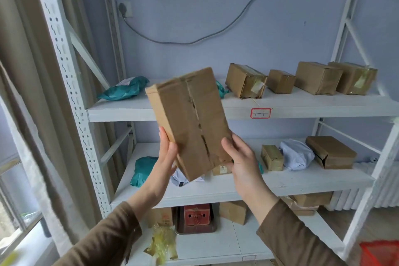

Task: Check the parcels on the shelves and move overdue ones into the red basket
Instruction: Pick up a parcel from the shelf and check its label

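Observation:
A flat brown cardboard parcel (190, 121) with taped seams is held up, tilted, in front of the shelves. My left hand (165, 164) grips its lower left edge and my right hand (240, 162) grips its lower right corner. The red basket (380, 254) shows only as a corner at the bottom right, on the floor beside the rack. On the upper shelf (302, 107) lie several brown boxes (245, 81) and a teal bag (125, 88). The middle shelf (280, 183) carries a teal bag (143, 169), a white bag (296, 154) and brown boxes (331, 152).
White metal rack posts (64, 60) stand at left and right. The bottom shelf holds a red-brown crate (196, 215) on a tray, cardboard boxes (234, 211) and a yellow wrapper (162, 244). A curtain (26, 93) and a window lie to the left. A radiator stands behind the rack at right.

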The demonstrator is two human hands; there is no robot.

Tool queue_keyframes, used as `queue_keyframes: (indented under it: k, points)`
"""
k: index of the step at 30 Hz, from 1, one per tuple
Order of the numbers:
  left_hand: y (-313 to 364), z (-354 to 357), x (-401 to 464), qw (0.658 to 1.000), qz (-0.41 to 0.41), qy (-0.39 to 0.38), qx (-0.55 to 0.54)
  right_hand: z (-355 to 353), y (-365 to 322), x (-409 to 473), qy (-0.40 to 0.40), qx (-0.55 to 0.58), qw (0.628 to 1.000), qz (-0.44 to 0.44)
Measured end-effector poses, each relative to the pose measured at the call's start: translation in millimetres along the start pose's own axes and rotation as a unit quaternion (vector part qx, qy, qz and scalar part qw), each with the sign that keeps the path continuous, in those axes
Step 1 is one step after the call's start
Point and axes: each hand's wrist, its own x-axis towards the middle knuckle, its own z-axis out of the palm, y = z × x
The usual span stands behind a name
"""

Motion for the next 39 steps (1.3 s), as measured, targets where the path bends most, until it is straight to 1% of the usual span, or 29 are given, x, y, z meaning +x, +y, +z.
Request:
queue_keyframes:
  k: [2,3,4,5,7,8,9,11,12,13,15,17,19,20,22,24,27,28,31,33,35,39]
  points:
    - [1,-7,6,0.996,-0.029,-0.030,-0.075,13,-11,-5,-0.006,-0.067,0.997,-0.043]
    - [5,-9,6,0.993,-0.028,-0.031,-0.111,19,-17,-8,-0.016,-0.095,0.993,-0.061]
    - [9,-10,5,0.987,-0.031,-0.011,-0.155,22,-21,-9,-0.029,-0.123,0.989,-0.079]
    - [12,-10,5,0.975,-0.043,0.017,-0.216,25,-24,-10,-0.042,-0.146,0.984,-0.094]
    - [12,-13,8,0.941,-0.080,0.075,-0.322,30,-28,-12,-0.069,-0.182,0.974,-0.119]
    - [10,-15,9,0.923,-0.097,0.085,-0.363,32,-26,-11,-0.084,-0.203,0.967,-0.127]
    - [7,-17,9,0.904,-0.110,0.083,-0.404,33,-25,-12,-0.094,-0.224,0.961,-0.130]
    - [1,-19,9,0.872,-0.127,0.059,-0.469,34,-23,-9,-0.079,-0.264,0.952,-0.136]
    - [-1,-20,9,0.860,-0.130,0.051,-0.492,32,-21,-7,-0.063,-0.268,0.953,-0.130]
    - [-2,-21,8,0.851,-0.132,0.043,-0.507,30,-21,-4,-0.050,-0.258,0.959,-0.103]
    - [-2,-24,6,0.845,-0.134,0.033,-0.517,26,-21,1,-0.038,-0.203,0.978,-0.002]
    - [-3,-26,7,0.850,-0.141,0.019,-0.507,20,-17,10,-0.065,-0.130,0.985,0.097]
    - [-1,-26,10,0.857,-0.156,0.015,-0.491,12,-10,18,-0.117,-0.058,0.975,0.177]
    - [-1,-25,12,0.860,-0.166,0.016,-0.483,9,-8,20,-0.144,-0.033,0.966,0.211]
    - [-2,-25,14,0.869,-0.181,0.021,-0.461,5,-4,22,-0.193,-0.005,0.950,0.244]
    - [-4,-27,17,0.884,-0.196,0.034,-0.423,2,-1,25,-0.197,0.016,0.951,0.238]
    - [0,-30,28,0.922,-0.205,0.076,-0.318,6,-4,35,-0.139,0.050,0.965,0.218]
    - [4,-31,33,0.937,-0.195,0.093,-0.276,8,-5,41,-0.120,0.053,0.968,0.216]
    - [16,-37,47,0.976,-0.115,0.115,-0.145,18,-16,63,-0.086,0.034,0.977,0.195]
    - [24,-43,56,0.985,-0.058,0.139,-0.084,30,-29,78,-0.065,0.026,0.980,0.186]
    - [36,-43,69,0.987,-0.018,0.150,-0.047,46,-39,93,-0.051,0.009,0.983,0.178]
    - [56,-48,113,0.992,0.036,0.118,-0.042,78,-43,139,-0.046,-0.043,0.983,0.174]
